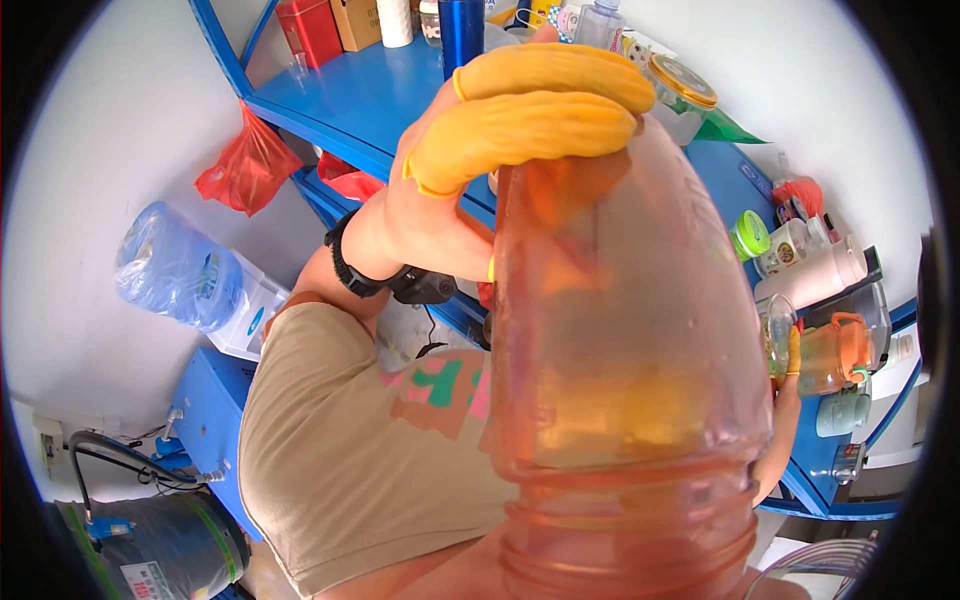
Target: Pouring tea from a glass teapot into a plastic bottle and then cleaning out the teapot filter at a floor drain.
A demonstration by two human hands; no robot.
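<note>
Head view check: where's your pink bottle (630, 400)?

— Right up close, in front of your beige shirt (360, 440). Your left hand (470, 150) has it clamped, fingers in yellow covers (550, 80) wrapped over its upper end.

— And your right hand (788, 390)?

— Partly behind the bottle, by a clear glass (778, 325) and an orange-topped jug (822, 362). Can't tell if you're pinching anything there, tbh.
</note>
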